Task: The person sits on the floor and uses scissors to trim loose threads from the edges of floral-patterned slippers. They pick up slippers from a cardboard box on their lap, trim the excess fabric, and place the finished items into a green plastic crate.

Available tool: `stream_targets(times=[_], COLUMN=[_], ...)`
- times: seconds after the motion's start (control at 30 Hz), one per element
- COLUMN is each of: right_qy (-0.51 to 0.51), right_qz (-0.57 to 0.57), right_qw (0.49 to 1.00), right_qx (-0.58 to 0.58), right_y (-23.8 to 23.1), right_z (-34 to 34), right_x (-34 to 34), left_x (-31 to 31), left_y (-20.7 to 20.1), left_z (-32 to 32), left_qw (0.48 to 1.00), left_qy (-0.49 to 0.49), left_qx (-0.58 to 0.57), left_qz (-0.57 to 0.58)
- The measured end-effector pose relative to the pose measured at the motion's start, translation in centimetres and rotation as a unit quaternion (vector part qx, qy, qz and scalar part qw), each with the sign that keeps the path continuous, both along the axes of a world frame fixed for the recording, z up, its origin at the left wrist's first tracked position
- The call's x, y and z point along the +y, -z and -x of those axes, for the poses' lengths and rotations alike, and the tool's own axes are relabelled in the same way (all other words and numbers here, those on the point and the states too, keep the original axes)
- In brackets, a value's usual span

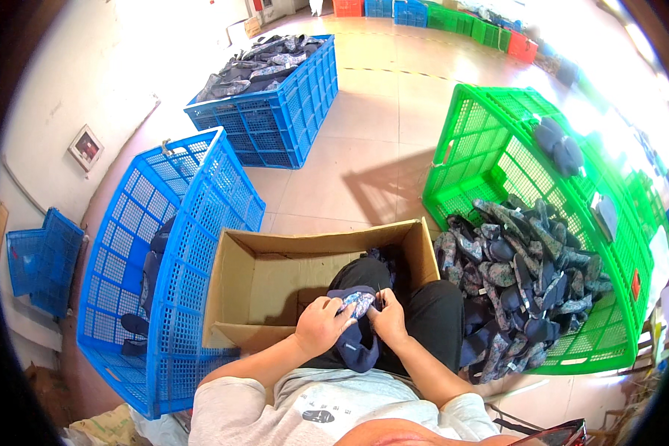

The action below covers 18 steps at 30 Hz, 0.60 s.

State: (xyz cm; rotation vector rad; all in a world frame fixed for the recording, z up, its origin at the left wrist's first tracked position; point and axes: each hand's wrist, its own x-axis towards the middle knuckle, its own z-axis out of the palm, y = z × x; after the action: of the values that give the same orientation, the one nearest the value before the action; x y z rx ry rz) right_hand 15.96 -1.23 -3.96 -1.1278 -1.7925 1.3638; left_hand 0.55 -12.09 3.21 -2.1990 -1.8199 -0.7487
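Observation:
A navy slipper (358, 349) with a patterned, floral-looking inside is held up over my lap. My left hand (321, 325) is closed on its left edge, thumb and fingers pinching the patterned part. On the other side, my right hand (389, 320) has its fingers closed at the slipper's right edge. A small dark thing shows at my right fingertips, too small to make out. Beneath my hands are my dark trousers (428, 320), and an open cardboard box (264, 286) sits right in front of my knees.
To the right, a tipped green crate (468, 141) spills many patterned slippers (509, 275). A blue crate (193, 260) with several dark slippers stands at the left. Farther off is a full blue crate (305, 111). Dark slippers (559, 146) hang on the green crate's rim.

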Motion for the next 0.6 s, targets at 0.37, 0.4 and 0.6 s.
stream_targets(times=[0.37,0.4,0.6], right_qy=[-0.052,-0.062,-0.052], right_qz=[-0.025,-0.044,0.020], right_qw=[0.998,0.997,0.998], right_qx=[-0.002,-0.014,0.010], right_y=[-1.0,-1.5,-1.9], right_z=[0.3,0.5,1.1], right_x=[-0.1,-0.1,0.2], left_x=[5.6,6.4,8.9], left_y=[2.9,3.2,5.0], left_z=[1.1,1.2,1.8], left_qw=[0.999,0.998,0.992], left_qy=[-0.024,-0.035,-0.090], left_qx=[0.005,0.009,0.083], left_qz=[0.027,0.050,-0.010])
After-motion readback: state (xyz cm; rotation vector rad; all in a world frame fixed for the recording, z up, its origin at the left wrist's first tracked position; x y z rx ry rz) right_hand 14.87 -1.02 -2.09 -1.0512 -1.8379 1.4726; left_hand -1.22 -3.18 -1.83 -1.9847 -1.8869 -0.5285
